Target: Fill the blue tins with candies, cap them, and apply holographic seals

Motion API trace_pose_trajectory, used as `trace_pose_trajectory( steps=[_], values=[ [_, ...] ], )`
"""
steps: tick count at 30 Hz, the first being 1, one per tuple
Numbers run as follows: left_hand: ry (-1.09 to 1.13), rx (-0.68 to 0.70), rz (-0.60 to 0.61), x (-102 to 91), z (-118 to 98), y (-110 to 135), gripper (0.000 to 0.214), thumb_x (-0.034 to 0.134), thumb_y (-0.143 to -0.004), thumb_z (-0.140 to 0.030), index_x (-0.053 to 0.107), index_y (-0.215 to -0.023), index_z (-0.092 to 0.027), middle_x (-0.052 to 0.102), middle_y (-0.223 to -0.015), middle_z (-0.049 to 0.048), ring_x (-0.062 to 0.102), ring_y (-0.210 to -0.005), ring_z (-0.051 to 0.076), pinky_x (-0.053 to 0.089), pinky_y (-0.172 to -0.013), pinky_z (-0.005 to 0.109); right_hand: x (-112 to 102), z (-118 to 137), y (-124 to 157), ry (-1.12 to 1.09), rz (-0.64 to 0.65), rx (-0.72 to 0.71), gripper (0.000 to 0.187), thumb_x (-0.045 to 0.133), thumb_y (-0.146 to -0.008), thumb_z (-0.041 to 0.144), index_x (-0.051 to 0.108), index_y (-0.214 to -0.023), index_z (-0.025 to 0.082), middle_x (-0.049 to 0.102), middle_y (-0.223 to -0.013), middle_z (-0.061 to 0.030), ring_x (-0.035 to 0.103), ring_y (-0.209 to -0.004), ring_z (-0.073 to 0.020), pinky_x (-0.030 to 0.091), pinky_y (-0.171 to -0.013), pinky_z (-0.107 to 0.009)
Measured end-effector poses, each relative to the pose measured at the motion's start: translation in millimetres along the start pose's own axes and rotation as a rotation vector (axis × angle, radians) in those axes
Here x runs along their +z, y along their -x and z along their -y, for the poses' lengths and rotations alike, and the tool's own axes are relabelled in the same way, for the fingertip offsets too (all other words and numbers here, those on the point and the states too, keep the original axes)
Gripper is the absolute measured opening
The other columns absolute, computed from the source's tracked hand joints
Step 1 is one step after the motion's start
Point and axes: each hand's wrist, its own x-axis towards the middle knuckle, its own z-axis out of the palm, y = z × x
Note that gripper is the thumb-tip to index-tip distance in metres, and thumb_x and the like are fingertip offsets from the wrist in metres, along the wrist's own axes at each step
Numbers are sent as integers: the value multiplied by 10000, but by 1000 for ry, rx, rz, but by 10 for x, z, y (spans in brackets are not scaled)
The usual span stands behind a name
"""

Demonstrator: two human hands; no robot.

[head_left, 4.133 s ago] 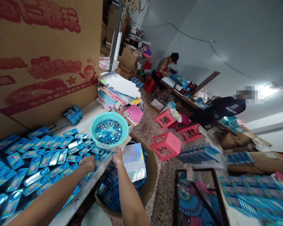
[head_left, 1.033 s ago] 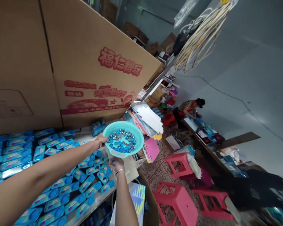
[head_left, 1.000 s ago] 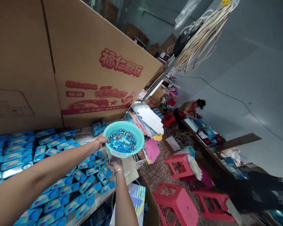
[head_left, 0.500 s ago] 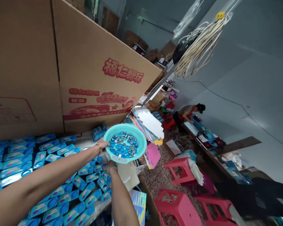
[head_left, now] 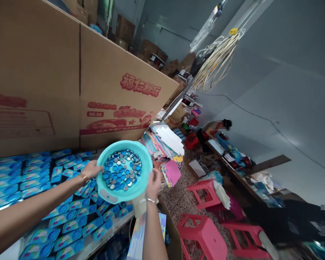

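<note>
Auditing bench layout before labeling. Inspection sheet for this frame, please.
Surface: table, mostly covered by rows of blue trays.
Job's things: teal bowl of blue and silver discs, held over the table edge.
Clutter: paper stack; cardboard box behind the trays.
Hands: left hand grips the bowl's left rim; right hand grips its right rim.
Cables: white cords hang looped overhead.
Surroundings: pink stools on the floor; a person at a far bench.
</note>
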Motion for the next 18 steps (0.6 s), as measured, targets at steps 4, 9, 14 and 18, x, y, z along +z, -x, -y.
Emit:
trace_pose_trajectory(
  steps=[4, 9, 14, 18],
  values=[
    [0, 16, -55, -311, 343, 300, 43, 605, -580, -177, 562, -586, -180, 580, -528, 12, 568, -547, 191, 389, -470, 247, 915, 463, 221, 552, 728, -544, 409, 610, -864, 298, 595, -1273, 284, 554, -1311, -98, 524, -1176, -272, 466, -973, -409],
    [37, -33, -115, -620, 779, 614, 101, 589, -527, -220, 490, -507, -211, 536, -462, 21, 531, -473, 203, 370, -430, 268, 1591, 326, 705, 861, 1037, -759, 311, 567, -885, 262, 622, -1190, 240, 544, -1286, -127, 547, -1117, -278, 512, -829, -370],
    [81, -52, -180, -921, 1109, 846, 117, 612, -511, -235, 498, -492, -215, 568, -491, 32, 553, -520, 217, 380, -447, 270, 1849, 294, 960, 602, 1079, -497, 196, 547, -913, 283, 657, -1067, 229, 659, -1082, -72, 617, -953, -218, 502, -828, -318],
    [128, -69, -228, -1109, 1271, 967, 101, 626, -516, -222, 529, -508, -196, 584, -498, 36, 558, -523, 211, 396, -460, 270, 1912, 462, 1029, 69, 1085, 164, 194, 491, -938, 302, 619, -1049, 209, 651, -833, -41, 564, -671, -165, 483, -619, -277]
  ],
)
